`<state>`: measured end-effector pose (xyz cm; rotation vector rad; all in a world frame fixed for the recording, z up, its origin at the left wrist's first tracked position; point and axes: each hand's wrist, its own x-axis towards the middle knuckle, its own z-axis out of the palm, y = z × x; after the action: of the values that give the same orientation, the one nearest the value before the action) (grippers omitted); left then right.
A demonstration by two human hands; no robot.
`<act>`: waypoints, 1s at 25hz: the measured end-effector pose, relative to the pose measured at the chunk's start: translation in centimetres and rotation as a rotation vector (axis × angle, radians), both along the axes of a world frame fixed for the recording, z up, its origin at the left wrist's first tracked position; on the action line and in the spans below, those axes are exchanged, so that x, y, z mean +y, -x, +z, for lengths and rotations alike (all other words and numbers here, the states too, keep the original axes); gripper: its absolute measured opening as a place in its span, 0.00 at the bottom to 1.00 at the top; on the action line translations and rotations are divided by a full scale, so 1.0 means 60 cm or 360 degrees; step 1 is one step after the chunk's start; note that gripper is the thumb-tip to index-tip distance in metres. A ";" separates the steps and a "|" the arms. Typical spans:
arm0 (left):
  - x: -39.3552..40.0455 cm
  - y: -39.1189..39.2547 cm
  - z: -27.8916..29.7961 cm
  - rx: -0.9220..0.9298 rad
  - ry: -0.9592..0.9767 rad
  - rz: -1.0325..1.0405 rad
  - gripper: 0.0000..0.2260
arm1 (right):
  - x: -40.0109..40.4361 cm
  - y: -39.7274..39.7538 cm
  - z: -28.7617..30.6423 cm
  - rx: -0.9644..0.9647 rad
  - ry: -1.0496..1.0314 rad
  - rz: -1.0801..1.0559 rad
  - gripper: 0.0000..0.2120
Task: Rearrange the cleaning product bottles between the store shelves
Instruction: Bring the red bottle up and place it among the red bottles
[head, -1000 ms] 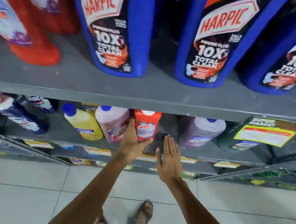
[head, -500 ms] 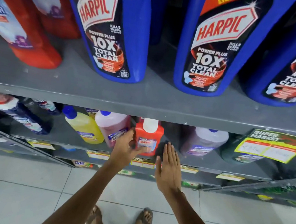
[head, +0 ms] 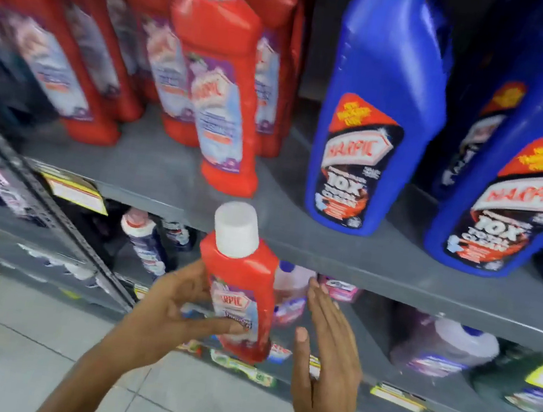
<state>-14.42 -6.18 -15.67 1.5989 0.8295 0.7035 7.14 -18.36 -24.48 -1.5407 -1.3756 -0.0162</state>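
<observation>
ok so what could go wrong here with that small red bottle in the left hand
The left hand holds the small red white-capped bottle alone and low on its body; the open right hand is off it, so it could tip out. Lifted, its cap may hit the grey metal shelf edge, or topple the tall red bottle near that edge.
</observation>
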 end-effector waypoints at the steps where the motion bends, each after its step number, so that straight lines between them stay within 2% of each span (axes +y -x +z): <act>1: 0.018 0.030 0.035 -0.0042 -0.0103 0.0008 0.25 | 0.023 0.019 0.035 -0.0062 -0.0095 0.0042 0.24; 5: 0.106 0.124 0.143 -0.0272 -0.0350 0.0170 0.28 | 0.119 0.095 0.149 -0.0268 -0.0321 0.0164 0.21; 8: 0.186 0.164 0.191 -0.0401 -0.0480 0.0130 0.27 | 0.185 0.147 0.187 -0.0392 -0.0226 0.0074 0.20; 10: 0.238 0.176 0.211 -0.0399 -0.0525 0.0055 0.30 | 0.222 0.175 0.191 -0.0430 -0.0159 -0.0032 0.19; 13: 0.303 0.180 0.218 -0.0368 -0.0555 -0.0047 0.37 | 0.263 0.205 0.185 -0.0510 -0.0041 -0.0152 0.19; 21: 0.382 0.167 0.202 -0.0388 -0.0550 -0.0200 0.30 | 0.293 0.242 0.169 -0.0728 0.0032 -0.0493 0.16; 25: 0.394 0.160 0.196 -0.0424 -0.0469 -0.0213 0.33 | 0.298 0.252 0.170 -0.0708 0.0017 -0.0589 0.16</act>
<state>-24.00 17.46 -3.91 1.7544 0.4342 0.9501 -8.00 -0.47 -14.26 -1.8535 -1.4007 -0.6115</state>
